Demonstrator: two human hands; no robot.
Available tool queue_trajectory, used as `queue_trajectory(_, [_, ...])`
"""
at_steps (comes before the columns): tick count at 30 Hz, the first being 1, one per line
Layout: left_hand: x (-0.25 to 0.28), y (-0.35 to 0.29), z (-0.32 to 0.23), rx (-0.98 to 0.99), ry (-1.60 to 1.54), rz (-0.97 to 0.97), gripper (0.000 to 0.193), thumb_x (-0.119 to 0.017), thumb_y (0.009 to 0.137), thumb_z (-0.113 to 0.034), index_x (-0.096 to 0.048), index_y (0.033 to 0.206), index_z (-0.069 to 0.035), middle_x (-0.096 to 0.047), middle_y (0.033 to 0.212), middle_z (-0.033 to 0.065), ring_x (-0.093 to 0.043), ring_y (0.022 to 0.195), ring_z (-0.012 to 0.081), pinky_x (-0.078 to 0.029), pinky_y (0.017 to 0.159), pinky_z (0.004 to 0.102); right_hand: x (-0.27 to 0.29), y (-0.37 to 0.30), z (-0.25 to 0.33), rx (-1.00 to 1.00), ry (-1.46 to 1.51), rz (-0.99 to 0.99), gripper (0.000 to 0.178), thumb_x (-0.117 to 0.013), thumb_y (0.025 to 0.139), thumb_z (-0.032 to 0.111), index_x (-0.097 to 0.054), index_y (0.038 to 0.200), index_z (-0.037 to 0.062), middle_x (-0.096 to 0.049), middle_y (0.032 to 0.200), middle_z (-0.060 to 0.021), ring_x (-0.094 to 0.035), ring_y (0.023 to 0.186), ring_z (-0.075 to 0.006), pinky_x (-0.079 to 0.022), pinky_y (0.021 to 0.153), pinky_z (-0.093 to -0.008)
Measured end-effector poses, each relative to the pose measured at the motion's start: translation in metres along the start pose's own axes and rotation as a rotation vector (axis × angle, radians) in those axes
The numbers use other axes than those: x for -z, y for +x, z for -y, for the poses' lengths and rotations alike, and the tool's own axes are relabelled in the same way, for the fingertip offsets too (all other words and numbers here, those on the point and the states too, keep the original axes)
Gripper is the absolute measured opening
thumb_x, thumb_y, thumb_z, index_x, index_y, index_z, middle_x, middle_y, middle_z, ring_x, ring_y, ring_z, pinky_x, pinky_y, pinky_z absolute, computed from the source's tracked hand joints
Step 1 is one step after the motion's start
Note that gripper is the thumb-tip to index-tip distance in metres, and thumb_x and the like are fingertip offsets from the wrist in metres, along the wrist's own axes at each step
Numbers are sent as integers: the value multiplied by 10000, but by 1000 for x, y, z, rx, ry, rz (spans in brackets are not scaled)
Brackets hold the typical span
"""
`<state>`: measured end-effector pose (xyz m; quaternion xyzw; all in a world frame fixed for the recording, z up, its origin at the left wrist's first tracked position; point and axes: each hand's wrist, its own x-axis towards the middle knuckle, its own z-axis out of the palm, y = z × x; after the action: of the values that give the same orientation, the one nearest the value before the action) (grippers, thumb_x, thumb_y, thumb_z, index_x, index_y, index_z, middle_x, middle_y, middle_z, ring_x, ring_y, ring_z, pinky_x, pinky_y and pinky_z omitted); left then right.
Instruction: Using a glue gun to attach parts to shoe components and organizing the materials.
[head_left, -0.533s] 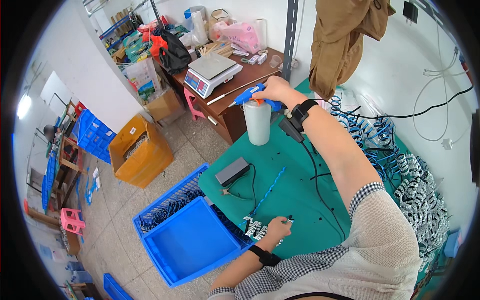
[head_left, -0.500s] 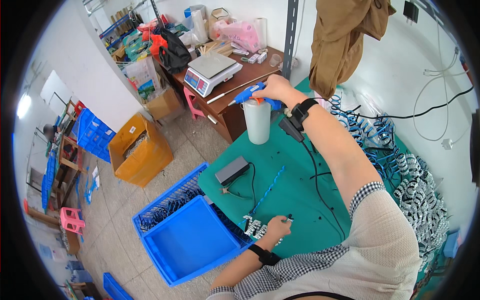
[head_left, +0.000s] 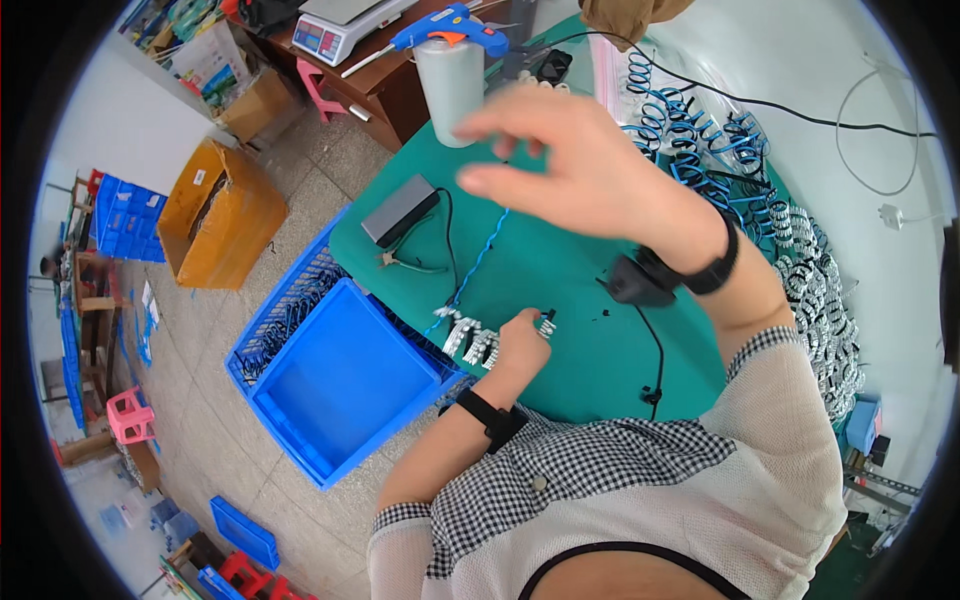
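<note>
Fingers of your left hand [head_left: 522,345] are clamped around a black-and-white coil [head_left: 461,333], with a short end poking out past the thumb and the looser loops trailing toward the near left edge of the green table [head_left: 590,375], close by the blue crate [head_left: 290,290]. Your right hand [head_left: 575,150] hangs blurred above the table, its fingers spread apart with nothing visible between them. Beyond it, the blue glue gun [head_left: 455,28] lies across the top of a white cylinder [head_left: 452,95]. That perch looks the weakest spot: a brush from your right wrist, or a tug on the dark cord [head_left: 840,126] if it feeds the gun, could topple both, and a hot nozzle might then mark the table or your skin. A blue twisted strand [head_left: 478,262] ends right beside the coil; whether they touch, you cannot tell, but the loops could snag it if you pull sideways. Pliers [head_left: 410,263] next to the grey box [head_left: 401,210] might catch a sleeve on a careless reach. Should your left grip slacken, the springy coil could slip over the edge into the crate.
</note>
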<state>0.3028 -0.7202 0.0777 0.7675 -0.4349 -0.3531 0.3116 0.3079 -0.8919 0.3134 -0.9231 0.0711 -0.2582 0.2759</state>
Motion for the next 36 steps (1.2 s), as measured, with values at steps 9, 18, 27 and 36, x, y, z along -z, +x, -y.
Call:
queue_trajectory(9, [-22,-1,-34,-1,63,390,352,-474,692,4,-542,1037,17,-567,955,258,-553,904,384,-459,771,419,38,-75,31,-209,172,-50,260,-630,699,47,-604,955,13,-581,904,-80,-534,730,-138,-423,630,-239])
queue_trajectory(18, [-18,-37,-22,-469,-66,-13,281,-544,750,-113,-574,1015,-24,-571,971,205,-530,958,338,-440,809,409,32,-90,72,-259,233,-125,197,-500,837,22,-574,1010,-34,-610,902,-90,-555,750,-113,-438,687,-221])
queue_trajectory(27, [112,-137,106,0,-421,-59,225,-568,821,-185,-623,973,-28,-647,858,71,-599,765,125,-485,683,264,11,-105,144,-199,-57,15,164,-585,801,70,-614,938,-14,-635,817,-88,-589,728,-137,-446,657,-224])
queue_trajectory(36, [107,-460,377,827,-772,-707,194,-557,819,-170,-602,852,15,-547,641,9,-490,527,72,-374,441,206,-81,-97,280,-36,-17,104,145,-612,740,15,-617,881,-18,-629,804,-93,-594,718,-159,-453,653,-245])
